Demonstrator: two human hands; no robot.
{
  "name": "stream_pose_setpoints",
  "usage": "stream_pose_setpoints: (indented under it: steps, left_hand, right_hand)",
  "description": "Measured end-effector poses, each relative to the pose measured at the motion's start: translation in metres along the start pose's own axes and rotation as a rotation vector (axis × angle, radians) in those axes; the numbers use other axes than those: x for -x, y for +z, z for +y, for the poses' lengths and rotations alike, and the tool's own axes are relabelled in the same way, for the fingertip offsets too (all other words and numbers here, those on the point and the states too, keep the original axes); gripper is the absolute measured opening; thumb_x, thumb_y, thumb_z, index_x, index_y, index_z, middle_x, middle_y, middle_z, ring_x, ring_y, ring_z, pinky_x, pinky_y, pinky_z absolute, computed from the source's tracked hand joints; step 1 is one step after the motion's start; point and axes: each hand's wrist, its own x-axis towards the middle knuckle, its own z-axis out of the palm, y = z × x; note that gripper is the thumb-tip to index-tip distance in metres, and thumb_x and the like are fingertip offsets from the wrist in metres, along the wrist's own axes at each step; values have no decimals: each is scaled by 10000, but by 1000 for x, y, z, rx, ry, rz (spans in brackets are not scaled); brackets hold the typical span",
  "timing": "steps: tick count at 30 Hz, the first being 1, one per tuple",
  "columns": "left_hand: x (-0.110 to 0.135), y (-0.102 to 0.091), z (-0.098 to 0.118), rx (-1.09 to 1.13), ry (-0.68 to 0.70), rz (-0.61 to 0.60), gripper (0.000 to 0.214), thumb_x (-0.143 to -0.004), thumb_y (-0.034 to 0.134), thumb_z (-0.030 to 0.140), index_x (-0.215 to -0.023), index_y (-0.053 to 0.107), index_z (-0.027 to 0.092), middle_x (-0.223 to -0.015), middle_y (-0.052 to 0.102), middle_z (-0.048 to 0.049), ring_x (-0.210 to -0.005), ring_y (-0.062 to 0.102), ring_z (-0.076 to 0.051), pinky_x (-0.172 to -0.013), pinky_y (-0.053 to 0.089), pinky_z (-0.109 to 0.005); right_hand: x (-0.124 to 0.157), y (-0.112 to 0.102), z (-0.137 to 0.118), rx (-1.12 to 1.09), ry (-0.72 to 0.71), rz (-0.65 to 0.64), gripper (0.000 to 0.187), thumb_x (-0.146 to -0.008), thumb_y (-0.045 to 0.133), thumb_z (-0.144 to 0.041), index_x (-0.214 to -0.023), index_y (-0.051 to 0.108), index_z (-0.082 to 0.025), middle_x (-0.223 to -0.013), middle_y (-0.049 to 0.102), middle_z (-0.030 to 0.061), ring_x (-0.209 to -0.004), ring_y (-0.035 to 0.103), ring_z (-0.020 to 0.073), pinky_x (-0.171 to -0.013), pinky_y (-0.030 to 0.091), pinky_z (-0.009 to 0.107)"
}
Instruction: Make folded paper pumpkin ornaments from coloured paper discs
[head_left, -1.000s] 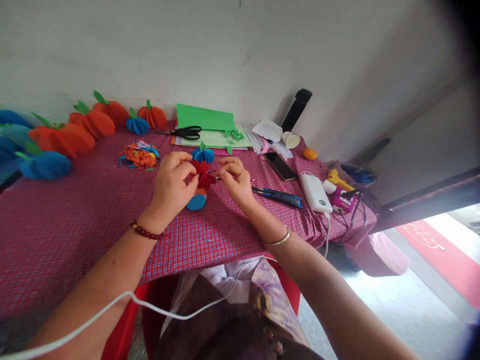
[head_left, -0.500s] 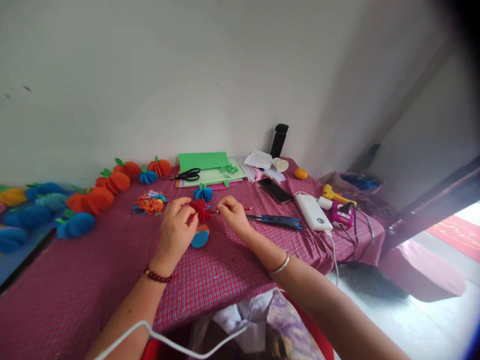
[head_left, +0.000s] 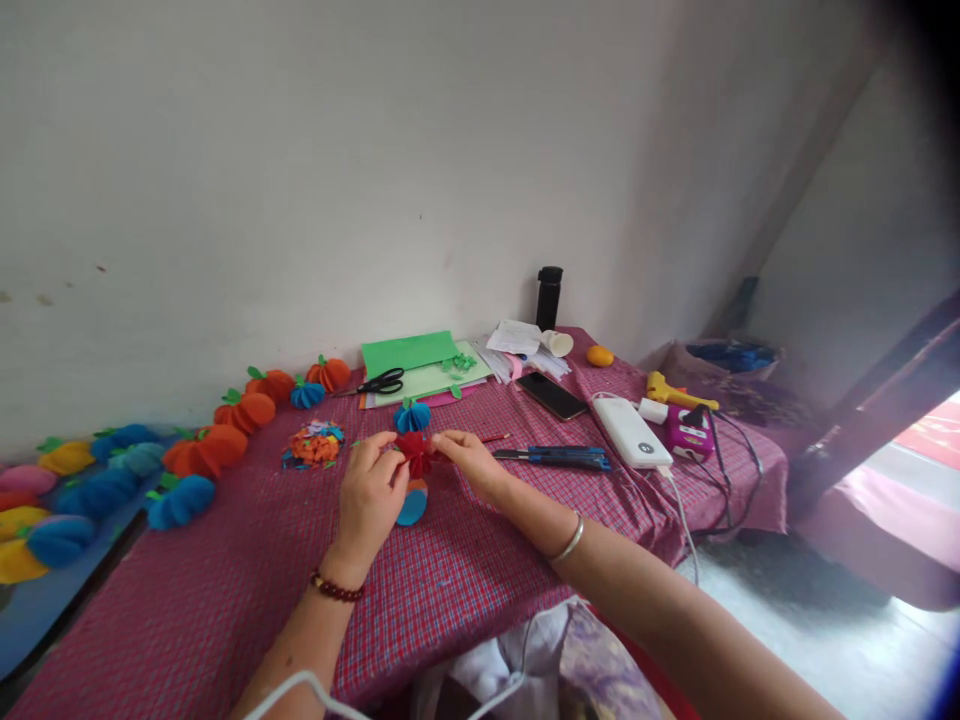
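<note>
My left hand (head_left: pixel 373 494) and my right hand (head_left: pixel 466 460) both pinch a small red folded-paper ball (head_left: pixel 417 452) just above the red checked tablecloth (head_left: pixel 225 590). The fingers of each hand are closed on the paper from either side. Under the red piece lie blue and orange paper discs (head_left: pixel 412 503). A small blue paper ball with a green leaf (head_left: pixel 412 415) sits just beyond my hands. A thin red stick (head_left: pixel 495 438) lies by my right fingers.
Orange and blue paper pumpkins (head_left: pixel 225 430) line the wall at left. A scrap pile (head_left: pixel 313 446), scissors (head_left: pixel 382 382), green paper (head_left: pixel 409 353), a phone (head_left: pixel 555 396), blue cutter (head_left: pixel 559 457), white power bank (head_left: pixel 630 432), glue gun (head_left: pixel 675 393) and black bottle (head_left: pixel 548 297) lie around.
The camera has tilted up, so the table sits lower in view and more wall shows. Both hands stay closed on the red paper piece.
</note>
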Motion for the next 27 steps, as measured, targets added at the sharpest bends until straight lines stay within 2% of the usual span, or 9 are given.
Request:
stream_pose_setpoints:
  steps: [5,11,16,23,27]
  left_hand:
    - [-1,0,2,-15,4,-19,100,-831,564,120,-784,595,203,-1071,583,-100,-1019,571,-246,-883,497,-412]
    - [-2,0,1,-8,1,-11,101,-835,558,119,-781,593,197,-1045,589,-98,-1000,566,-237,-887,488,-402]
    - [-2,-2,0,-13,-28,-13,103,-829,559,118,-772,584,200,-1033,584,-97,-987,566,-236,-878,488,-408]
    - [-3,-2,0,-21,-30,-19,98,-828,566,126,-765,576,200,-1039,579,-98,-976,570,-231,-881,485,-401]
    - [-2,-1,-1,-18,-30,-10,85,-829,571,140,-769,583,199,-1041,580,-99,-989,573,-234,-888,486,-404]
  right_hand:
    - [-3,-1,5,-38,-9,0,304,-635,760,-432,-614,622,-161,-612,597,-12,-584,491,109,-630,382,258]
    - [-7,-3,5,-93,-51,98,245,-671,690,-375,-619,573,-166,-603,563,-21,-576,475,101,-620,371,251]
    - [-10,-9,0,-158,-65,151,270,-705,596,-418,-604,485,-193,-589,531,-27,-566,471,109,-613,390,260]
    - [-13,-14,-7,-44,-131,191,454,-781,520,-558,-517,374,-219,-473,400,-40,-482,370,108,-546,336,278]
    - [-12,-10,-5,6,-165,132,358,-793,527,-496,-599,429,-212,-548,464,-36,-548,426,117,-593,366,271]
